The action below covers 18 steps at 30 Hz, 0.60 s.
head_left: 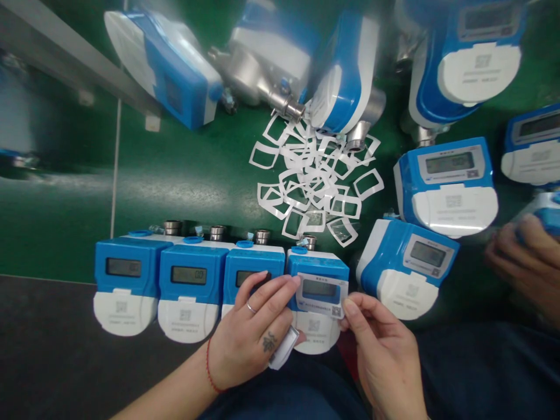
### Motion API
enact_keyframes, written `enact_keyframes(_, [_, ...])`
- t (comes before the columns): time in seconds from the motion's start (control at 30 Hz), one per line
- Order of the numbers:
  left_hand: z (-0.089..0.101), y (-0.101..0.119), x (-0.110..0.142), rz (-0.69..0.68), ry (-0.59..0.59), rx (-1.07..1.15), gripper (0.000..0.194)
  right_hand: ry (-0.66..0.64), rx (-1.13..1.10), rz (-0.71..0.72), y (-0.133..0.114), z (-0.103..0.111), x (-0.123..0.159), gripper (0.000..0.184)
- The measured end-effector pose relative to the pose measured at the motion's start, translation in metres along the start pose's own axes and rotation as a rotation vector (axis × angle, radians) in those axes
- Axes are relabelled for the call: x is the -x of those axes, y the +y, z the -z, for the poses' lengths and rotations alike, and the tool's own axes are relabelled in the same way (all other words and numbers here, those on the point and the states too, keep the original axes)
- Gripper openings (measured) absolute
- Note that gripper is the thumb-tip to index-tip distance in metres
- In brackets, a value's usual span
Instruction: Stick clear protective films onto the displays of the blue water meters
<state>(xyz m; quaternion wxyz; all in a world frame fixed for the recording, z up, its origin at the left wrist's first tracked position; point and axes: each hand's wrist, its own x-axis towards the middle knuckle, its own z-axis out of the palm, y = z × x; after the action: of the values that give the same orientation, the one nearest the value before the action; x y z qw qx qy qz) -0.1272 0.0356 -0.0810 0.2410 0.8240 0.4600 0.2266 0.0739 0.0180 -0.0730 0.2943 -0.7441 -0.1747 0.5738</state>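
A blue and white meter (321, 263) with a display stands at the right end of a row at the table's near edge. Around its display window lies a framed label (301, 304) with small print and a QR code. My left hand (260, 324) rests its fingertips on the label's left edge, and a small stack of white labels (284, 350) is tucked in its curled lower fingers. At the label's right edge, my right hand (380, 338) pinches the corner between thumb and forefinger. Beside my left hand is another meter (254, 256), its display partly covered by my fingers.
Two more meters (126, 262) (190, 256) continue the row leftward. White cut-out label frames (315, 175) lie heaped mid-table. Labelled meters (455, 192) (406, 262) stand on the right; others (175, 76) lie tilted at the back. Another person's hand (525, 262) is at the right edge.
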Motion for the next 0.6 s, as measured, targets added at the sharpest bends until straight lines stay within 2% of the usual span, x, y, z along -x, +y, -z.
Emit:
enact_keyframes(0.23, [0.0008,0.0000,-0.0011,-0.007,-0.006,0.014,0.013,0.052,0.002,0.017,-0.0048,-0.0038,-0.0005,0.028])
enact_keyframes(0.6, [0.0002,0.0005,-0.0009,0.009,-0.002,0.011,0.014,0.026,0.001,-0.005,-0.0042,-0.0028,0.0003,0.027])
